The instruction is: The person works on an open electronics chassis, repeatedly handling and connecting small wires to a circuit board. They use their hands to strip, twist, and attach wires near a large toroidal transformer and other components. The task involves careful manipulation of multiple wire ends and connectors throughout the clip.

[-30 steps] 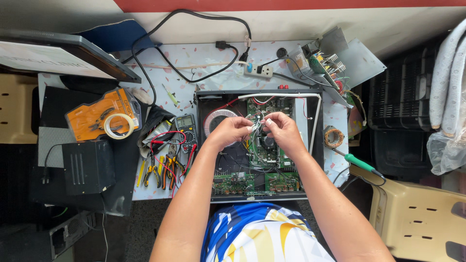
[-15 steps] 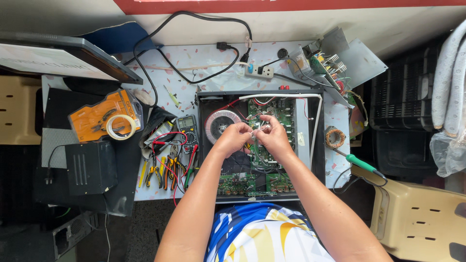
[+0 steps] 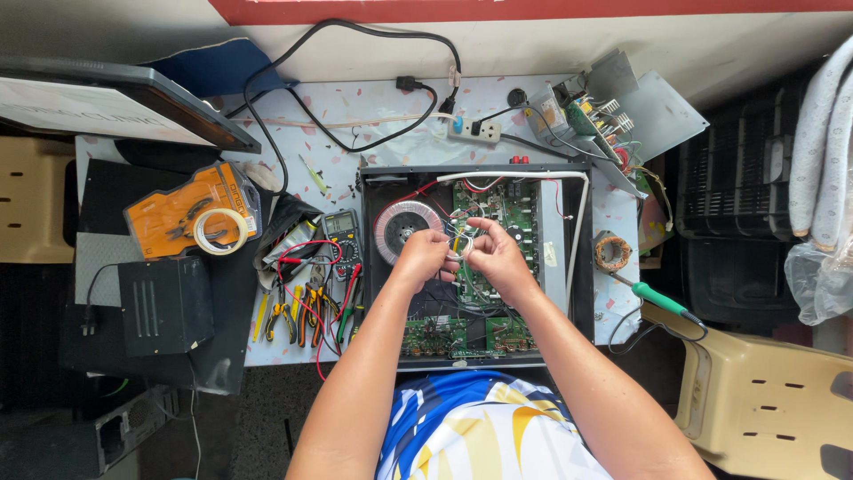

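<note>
Wire bundle point(image 3: 459, 246) sits over the green circuit board point(image 3: 498, 213) inside the open black chassis point(image 3: 582, 267) at the surface's middle. Left hand point(image 3: 422, 260) and right hand point(image 3: 498, 258) fingers pinch it from either side. Versus 0.5 s ago both hands stay together, slightly nearer the toroidal transformer point(image 3: 402, 227).

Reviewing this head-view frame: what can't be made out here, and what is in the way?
- What the fingers pinch: left hand and right hand cover it; only thin wires show between them, too small to tell apart.
- Circuit board centre: hidden under both hands.
- Multimeter display: too small to read.
- Beige chair: cut off by the right and bottom edges.
- Tilted panel at upper left: cut off by the left edge.
</note>
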